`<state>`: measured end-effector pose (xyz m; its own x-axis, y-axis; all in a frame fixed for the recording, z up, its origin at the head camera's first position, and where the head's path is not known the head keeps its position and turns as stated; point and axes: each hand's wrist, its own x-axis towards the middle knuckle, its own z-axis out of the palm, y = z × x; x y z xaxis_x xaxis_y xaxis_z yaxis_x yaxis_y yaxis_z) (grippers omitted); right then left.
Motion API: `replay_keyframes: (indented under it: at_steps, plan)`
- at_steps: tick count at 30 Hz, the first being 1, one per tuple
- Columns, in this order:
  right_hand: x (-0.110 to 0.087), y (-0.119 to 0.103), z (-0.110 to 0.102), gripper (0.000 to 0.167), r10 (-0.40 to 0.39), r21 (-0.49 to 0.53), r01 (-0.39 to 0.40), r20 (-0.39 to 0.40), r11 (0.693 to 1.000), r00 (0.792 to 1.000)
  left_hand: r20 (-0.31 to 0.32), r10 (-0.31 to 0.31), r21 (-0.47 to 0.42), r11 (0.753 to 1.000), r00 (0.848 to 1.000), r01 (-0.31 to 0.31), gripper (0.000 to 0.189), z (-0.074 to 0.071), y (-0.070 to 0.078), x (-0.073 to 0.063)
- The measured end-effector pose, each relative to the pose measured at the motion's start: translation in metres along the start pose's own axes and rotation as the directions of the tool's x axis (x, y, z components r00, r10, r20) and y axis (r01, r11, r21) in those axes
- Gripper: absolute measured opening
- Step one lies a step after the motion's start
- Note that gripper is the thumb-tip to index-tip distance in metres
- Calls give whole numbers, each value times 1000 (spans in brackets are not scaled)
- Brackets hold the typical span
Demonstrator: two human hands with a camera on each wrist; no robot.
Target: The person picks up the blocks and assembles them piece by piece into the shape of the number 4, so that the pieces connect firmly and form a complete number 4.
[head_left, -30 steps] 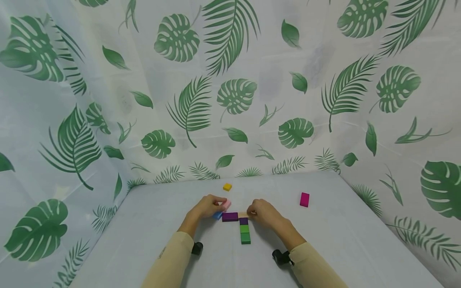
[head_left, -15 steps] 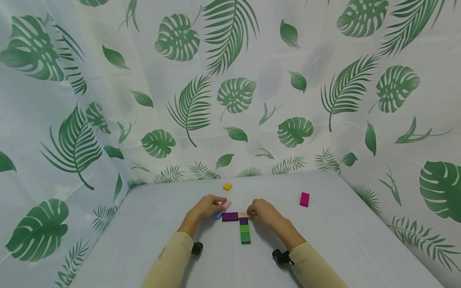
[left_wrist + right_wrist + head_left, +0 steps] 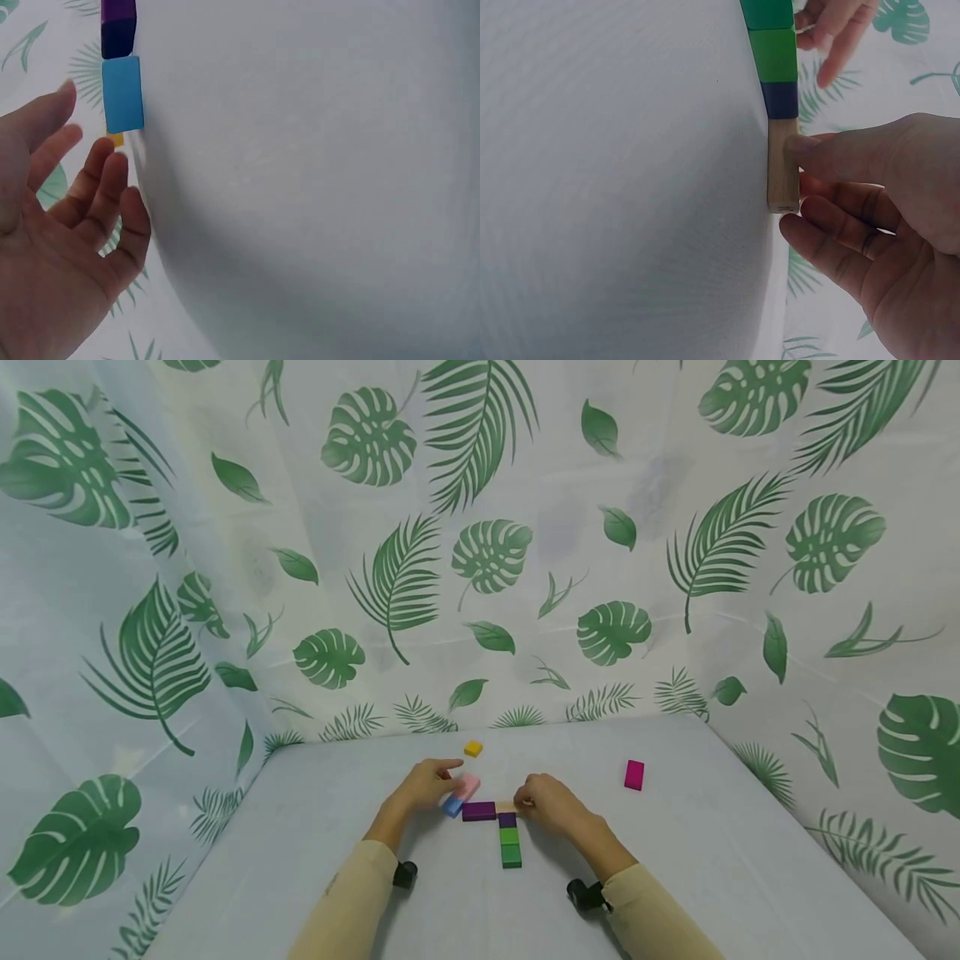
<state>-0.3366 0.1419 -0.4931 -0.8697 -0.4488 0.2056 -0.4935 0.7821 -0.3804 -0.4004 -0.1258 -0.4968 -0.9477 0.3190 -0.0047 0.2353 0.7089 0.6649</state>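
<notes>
My left hand (image 3: pixel 426 783) hovers with spread fingers just left of a pink block (image 3: pixel 468 786) and touches nothing that I can see. The pink block lies slanted, end to end with a blue block (image 3: pixel 452 807); in the left wrist view the blue block (image 3: pixel 123 94) stands beyond my fingertips. A purple block (image 3: pixel 479 812) sits to their right. My right hand (image 3: pixel 553 803) pinches a plain wooden block (image 3: pixel 783 165) between thumb and fingers. From that block a column runs toward me: dark blue (image 3: pixel 507 820), light green (image 3: pixel 509 836) and green block (image 3: pixel 512 857).
A small yellow block (image 3: pixel 473 748) lies farther back on the white-covered table (image 3: pixel 337 810). Off to the right is a magenta block (image 3: pixel 634 775). Leaf-patterned curtains (image 3: pixel 480 635) enclose the back and sides.
My left hand has let go of the pink block and drawn back slightly to the left, its fingers now spread. The right hand and the blocks have stayed put.
</notes>
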Motion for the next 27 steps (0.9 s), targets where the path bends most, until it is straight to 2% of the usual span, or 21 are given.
replay_keyframes:
  at_steps: [4,11,19,27]
  plan:
    - [0,1,-1,9,-5,-6,5,-2,1000,1000,-66,63,23,998,996,-62,49,-3,-6,8]
    - [0,3,-1,9,-42,-18,41,-12,999,999,-143,95,38,995,985,-90,41,-8,4,17]
    - [1,2,-2,9,-48,-19,48,-7,999,999,-200,78,183,982,977,-42,35,-6,22,32]
    - [0,1,-2,9,-31,-10,31,-9,999,999,-141,-26,203,978,990,54,39,0,30,50]
